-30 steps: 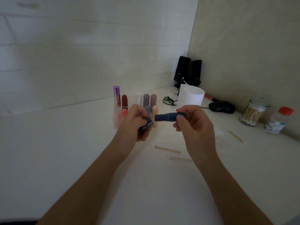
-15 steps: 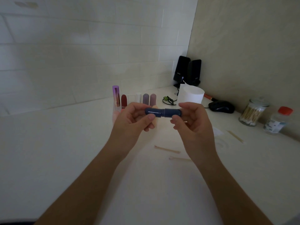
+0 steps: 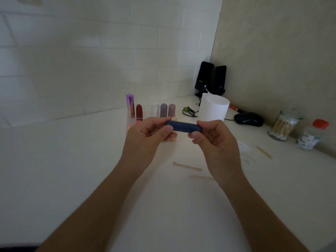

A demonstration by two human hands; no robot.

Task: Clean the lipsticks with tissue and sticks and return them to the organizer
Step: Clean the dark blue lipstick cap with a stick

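Note:
A dark blue lipstick (image 3: pixel 183 126) with its cap on lies level between both hands above the white table. My left hand (image 3: pixel 145 135) pinches its left end and my right hand (image 3: pixel 216 140) pinches its right end. Behind the hands stands a clear organizer (image 3: pixel 147 110) with several lipsticks upright in it: a tall purple one (image 3: pixel 130 106), a dark red one (image 3: pixel 139 111), a white one (image 3: pixel 155 110) and two mauve ones (image 3: pixel 167 110). The organizer's front row is mostly hidden by my left hand. Used wooden sticks (image 3: pixel 187 166) lie on the table under my right hand.
A white tissue roll (image 3: pixel 213 110) stands behind my right hand, with black speakers (image 3: pixel 211 78) in the corner. A black mouse (image 3: pixel 248 119), a glass jar of cotton swabs (image 3: pixel 282 125) and a small bottle with a red cap (image 3: pixel 311 135) sit along the right wall.
A second ago my left hand held the cap apart from the lipstick in my right hand. The cap has been pushed on, and both hands now hold the closed tube.

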